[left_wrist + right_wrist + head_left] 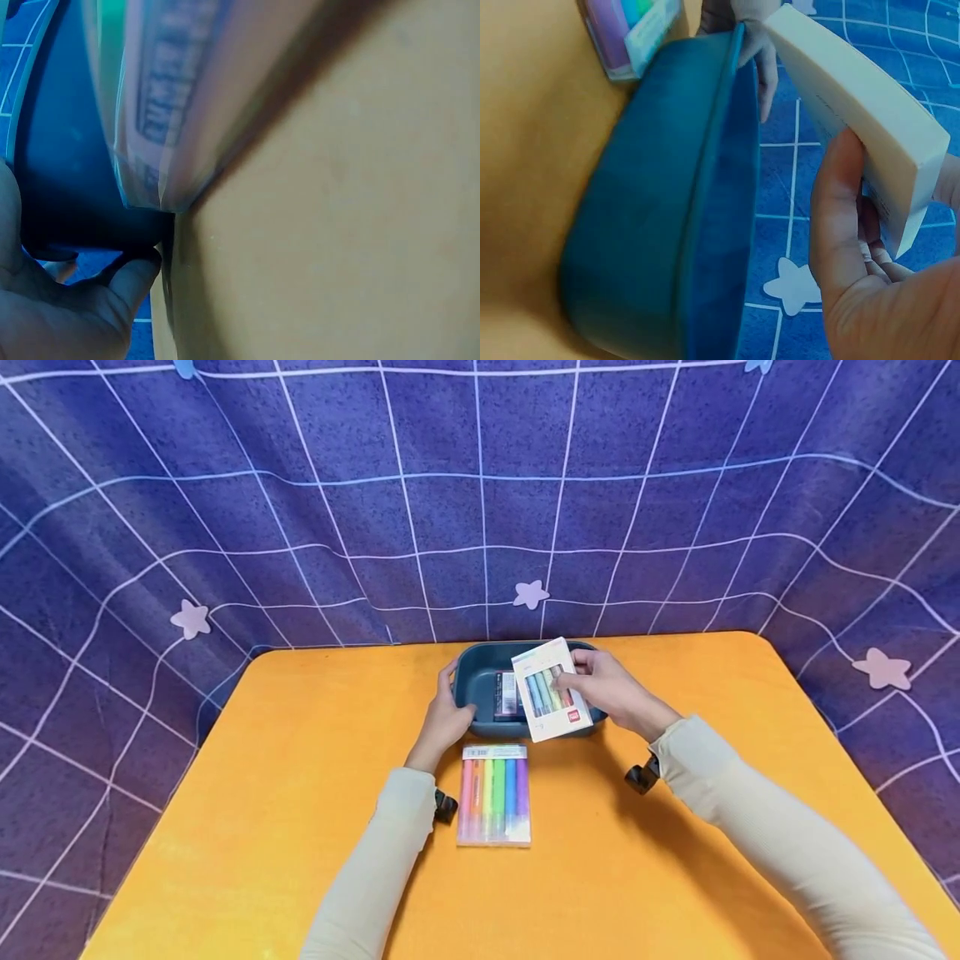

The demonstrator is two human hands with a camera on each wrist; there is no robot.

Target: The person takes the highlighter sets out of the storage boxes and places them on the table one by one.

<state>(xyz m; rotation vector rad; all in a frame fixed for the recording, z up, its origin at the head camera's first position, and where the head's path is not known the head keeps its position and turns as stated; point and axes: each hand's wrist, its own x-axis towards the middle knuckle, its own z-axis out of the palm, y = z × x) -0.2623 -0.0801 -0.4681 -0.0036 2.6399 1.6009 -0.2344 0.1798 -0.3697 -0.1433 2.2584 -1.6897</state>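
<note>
A white marker box (551, 689) is held tilted over the tray (480, 723), pinched at its right edge by the right hand (617, 692). The tray's left rim is gripped by the left hand (444, 720); a marker pack (494, 793) lies just in front.

Smooth matt plastic tray (480, 720), glossy clear-wrapped marker pack (494, 794), matt cardboard box (551, 689).

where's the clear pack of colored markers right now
In the head view the clear marker pack lies flat on the orange table, just in front of the teal tray, between the person's forearms and nearer the left hand.
</note>
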